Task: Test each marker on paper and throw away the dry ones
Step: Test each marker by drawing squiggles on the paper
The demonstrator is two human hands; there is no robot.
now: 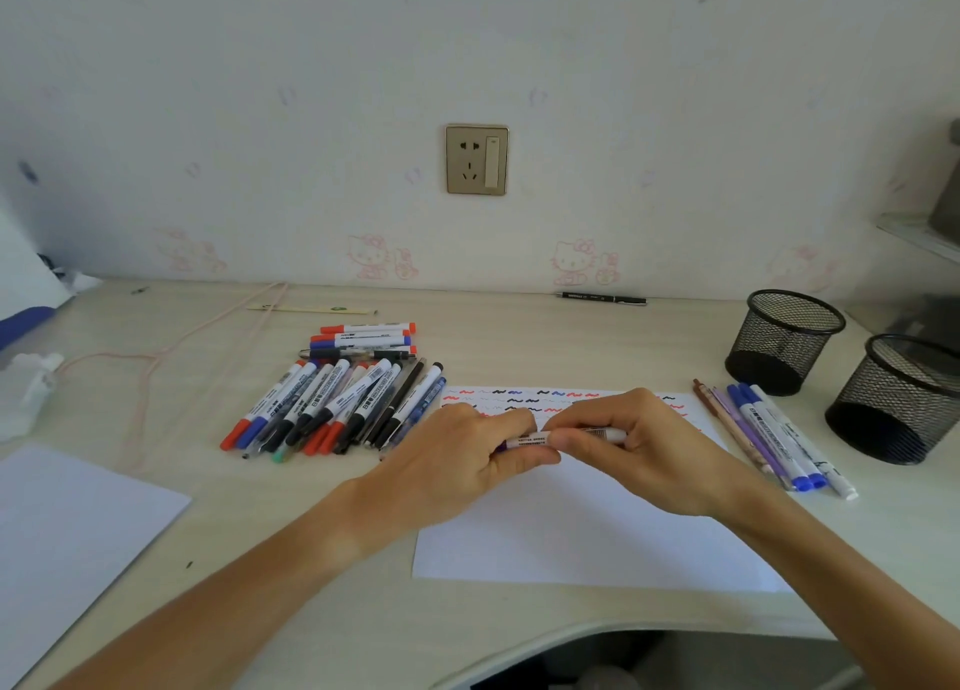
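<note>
A white marker lies level between both hands, just above the test paper. My left hand grips its left end, where a purple tip or cap peeks out. My right hand grips its right part with curled fingers. The paper carries rows of red, black and blue squiggles along its far edge. A big pile of markers with red, blue and black caps lies left of the paper. Several markers and pens lie in a row to its right.
Two black mesh cups stand at the right. A black pen lies by the wall. A second white sheet sits front left, with a pink cord and a white object behind it.
</note>
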